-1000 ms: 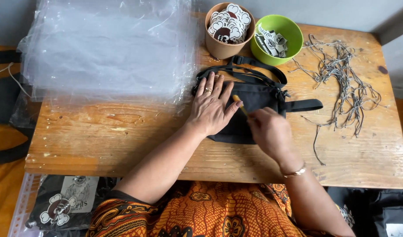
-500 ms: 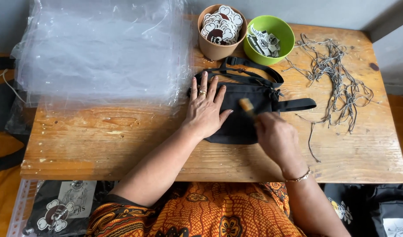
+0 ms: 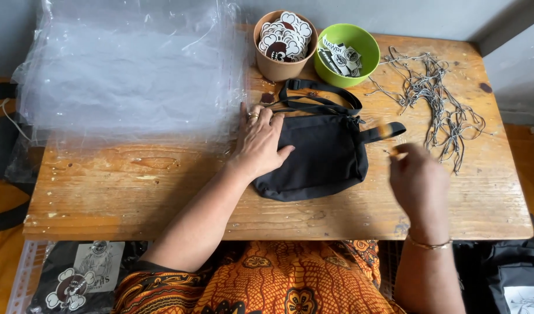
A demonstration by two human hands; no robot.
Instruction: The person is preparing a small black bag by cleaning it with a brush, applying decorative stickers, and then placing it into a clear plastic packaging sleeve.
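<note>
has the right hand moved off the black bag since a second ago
Yes. The right hand has moved off the black bag toward the table's right side, nearer the cord pile; the left hand stays on it.

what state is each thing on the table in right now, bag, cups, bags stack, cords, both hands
black bag: lying flat, strap loose behind it
left hand: flat on the bag, open
right hand: lifted off the bag, blurred, small tan thing at the fingertips
brown cup: upright, full of stickers
green bowl: upright, holds tags
clear plastic bags: stacked flat
cords: loose tangle
</note>
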